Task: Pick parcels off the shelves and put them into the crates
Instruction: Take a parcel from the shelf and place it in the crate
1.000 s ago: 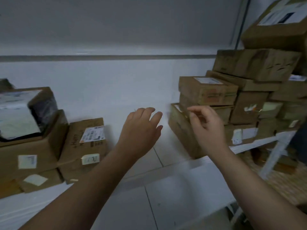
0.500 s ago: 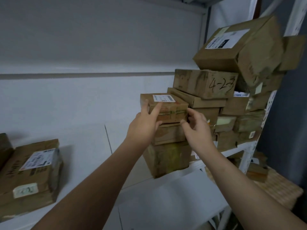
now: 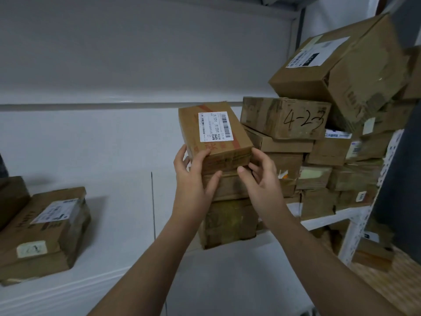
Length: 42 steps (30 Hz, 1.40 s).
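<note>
A small brown cardboard parcel [image 3: 216, 135] with a white barcode label and red tape is tipped up toward me above a stack of parcels [image 3: 230, 220] on the white shelf [image 3: 127, 226]. My left hand [image 3: 193, 179] grips its near left corner, fingers curled over the top edge and thumb below. My right hand [image 3: 259, 176] holds its near right corner, fingers behind the right side. No crate is in view.
A pile of several cardboard boxes fills the shelf's right end, one marked "4-23" [image 3: 284, 117], with a large tilted box [image 3: 339, 71] on top. Flat parcels [image 3: 43, 231] lie at the left. A white shelf post [image 3: 364, 215] stands at the right, more boxes below.
Both hands reached from mid-shelf to the stack and took hold of the top parcel. It now lifts and tilts its labelled face toward me. My view has shifted right and up.
</note>
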Motion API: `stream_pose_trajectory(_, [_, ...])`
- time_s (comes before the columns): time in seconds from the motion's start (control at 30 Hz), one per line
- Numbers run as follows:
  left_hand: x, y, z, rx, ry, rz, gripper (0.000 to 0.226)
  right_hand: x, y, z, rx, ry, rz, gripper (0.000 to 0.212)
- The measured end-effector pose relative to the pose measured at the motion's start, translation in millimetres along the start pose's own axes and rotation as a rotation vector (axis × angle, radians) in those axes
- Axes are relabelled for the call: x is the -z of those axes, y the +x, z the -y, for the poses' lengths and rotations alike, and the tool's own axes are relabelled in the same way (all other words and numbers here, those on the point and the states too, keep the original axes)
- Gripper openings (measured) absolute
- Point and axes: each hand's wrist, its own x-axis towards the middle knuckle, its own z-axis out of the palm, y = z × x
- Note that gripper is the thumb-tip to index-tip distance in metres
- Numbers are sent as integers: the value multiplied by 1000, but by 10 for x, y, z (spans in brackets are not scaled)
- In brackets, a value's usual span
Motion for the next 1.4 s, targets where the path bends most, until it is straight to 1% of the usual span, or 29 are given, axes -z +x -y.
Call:
stream_pose_trajectory(0.1, [1,-71,-61,42,-61,-29,54,-10,-58,5,5,75,5,45])
stream_pose_trajectory(0.13, [12,-95,-79,56,-76,-46,51,-12,-81,7,9,103,1,43])
stream_pose_trajectory(0.2, [54,-147,-121,82,-138,-102,38,-18,-132,18,12,170,-20,41])
stream_pose_trajectory(0.27, [111,-199,-163,82,-227,-204,25,-38,-180,44,0,263,-38,40])
stream_pose_trajectory(0.33, [181,-223,-199,90,-294,-341,19,-84,-215,70,-26,374,-34,37])
stream_pose_trajectory(0.4, [273,-221,-232,138,-365,-432,23,-146,-240,105,-57,428,-31,37])
stream_pose_trajectory(0.5, [467,-252,-248,162,-496,-429,34,-243,-264,149,-108,408,7,40])
stream_pose_trajectory(0.53, [549,-275,-231,155,-493,-419,39,-270,-272,164,-129,387,31,45])
stream_pose_trajectory(0.57, [634,-300,-201,155,-481,-409,43,-293,-278,183,-141,364,49,54])
stream_pose_trajectory(0.63, [813,-343,-125,186,-492,-401,44,-317,-274,200,-139,343,53,78])
stream_pose_trajectory(0.7, [1001,-378,-40,231,-582,-407,43,-333,-277,216,-126,358,54,84])
stream_pose_trajectory(0.77, [1190,-405,39,265,-666,-375,45,-368,-325,218,-132,364,127,76])
stream_pose_trajectory(0.83, [1346,-437,105,276,-699,-324,47,-443,-428,196,-137,299,228,54])
stream_pose_trajectory(0.87, [1412,-456,133,286,-712,-314,49,-491,-496,181,-138,268,238,45])
stream_pose_trajectory(0.9, [1471,-476,155,303,-718,-318,50,-544,-561,167,-137,261,214,38])
stream_pose_trajectory(0.97, [1581,-515,205,346,-678,-331,50,-672,-683,165,-135,288,140,30])
stream_pose_trajectory(1.07, [1684,-627,264,445,-541,-248,40,-922,-855,169,-125,334,45,29])
stream_pose_trajectory(1.17, [1745,-811,285,530,-403,-187,47,-1187,-1016,174,-121,403,7,29])
stream_pose_trajectory(1.3, [1883,-1050,320,486,-216,-209,60,-1462,-1257,120,-203,506,-12,24])
stream_pose_trajectory(1.4, [2038,-1139,370,429,-161,-191,55,-1590,-1469,53,-231,472,-36,22])
